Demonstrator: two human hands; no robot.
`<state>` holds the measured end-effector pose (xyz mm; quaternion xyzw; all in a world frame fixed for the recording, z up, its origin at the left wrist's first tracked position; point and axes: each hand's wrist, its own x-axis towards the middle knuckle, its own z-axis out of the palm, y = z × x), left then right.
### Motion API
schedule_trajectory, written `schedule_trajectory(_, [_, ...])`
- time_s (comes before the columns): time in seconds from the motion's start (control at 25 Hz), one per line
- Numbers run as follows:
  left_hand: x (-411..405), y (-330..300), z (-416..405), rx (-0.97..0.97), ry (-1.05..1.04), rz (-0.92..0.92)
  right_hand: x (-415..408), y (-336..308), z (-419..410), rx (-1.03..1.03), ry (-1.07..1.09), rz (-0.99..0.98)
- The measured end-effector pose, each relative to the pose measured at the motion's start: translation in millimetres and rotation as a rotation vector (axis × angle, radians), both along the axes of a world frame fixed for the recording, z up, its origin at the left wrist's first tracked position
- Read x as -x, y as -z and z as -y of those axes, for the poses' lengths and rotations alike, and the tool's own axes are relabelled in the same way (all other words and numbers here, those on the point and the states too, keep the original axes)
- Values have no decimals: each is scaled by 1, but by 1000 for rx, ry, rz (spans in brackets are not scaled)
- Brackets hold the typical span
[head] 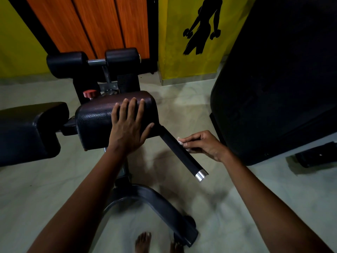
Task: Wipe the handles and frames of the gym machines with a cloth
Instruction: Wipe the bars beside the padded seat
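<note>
Presently the left hand [127,128] lies flat and open on the seat pad [102,117], gripping nothing. Right hand [204,143] pinches a small white cloth [180,141] in closed fingers, pressing it against the black foam handle [182,155], which juts from beneath that pad and ends in a chrome cap [201,175].

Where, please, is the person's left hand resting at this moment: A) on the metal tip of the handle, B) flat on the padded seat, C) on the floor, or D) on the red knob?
B: the left hand lies open and flat on the padded seat, while the right hand presses a white cloth to the black handle.
</note>
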<state>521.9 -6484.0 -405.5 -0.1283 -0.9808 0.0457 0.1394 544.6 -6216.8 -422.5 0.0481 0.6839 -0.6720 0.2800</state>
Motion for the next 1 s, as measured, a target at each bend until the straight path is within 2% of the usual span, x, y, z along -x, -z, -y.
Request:
schedule_trajectory(0.44, [-2,-1,0,-4,-4,11,-45,-17,-30,-24,2,25])
schedule_trajectory(0.68, [-2,-2,0,-11,0,5,-54,-29,-62,-48,-93,226])
schedule_trajectory(0.84, [-2,-1,0,-8,0,4,-24,-8,-42,-107,316,5])
schedule_trajectory(1.0, [-2,-1,0,-11,0,-2,7,15,16,-67,328,-1])
